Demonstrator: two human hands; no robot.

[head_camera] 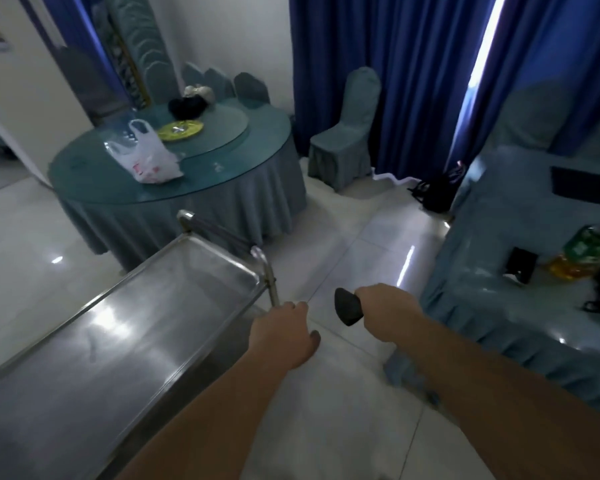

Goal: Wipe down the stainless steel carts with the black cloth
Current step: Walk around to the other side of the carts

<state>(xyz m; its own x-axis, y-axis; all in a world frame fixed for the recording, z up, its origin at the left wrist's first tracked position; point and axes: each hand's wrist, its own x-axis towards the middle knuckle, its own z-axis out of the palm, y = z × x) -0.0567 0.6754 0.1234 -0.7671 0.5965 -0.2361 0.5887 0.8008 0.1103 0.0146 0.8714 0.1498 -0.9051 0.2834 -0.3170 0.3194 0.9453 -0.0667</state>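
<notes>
A stainless steel cart (118,327) fills the lower left, its bare top tray shining under the lights and its tubular handle (222,233) at the far end. My left hand (284,334) is at the cart's right edge, fingers curled around the lower end of the handle post (271,282). My right hand (385,313) is held over the floor to the right of the cart and grips a bunched black cloth (347,306), which sticks out to the left of the fist.
A round table (243,161) with a teal cloth and a white plastic bag (149,157) stands just beyond the cart. A covered chair (347,133) sits by blue curtains. A second covered table (499,289) with bottles is at the right. White tiled floor (361,244) runs between them.
</notes>
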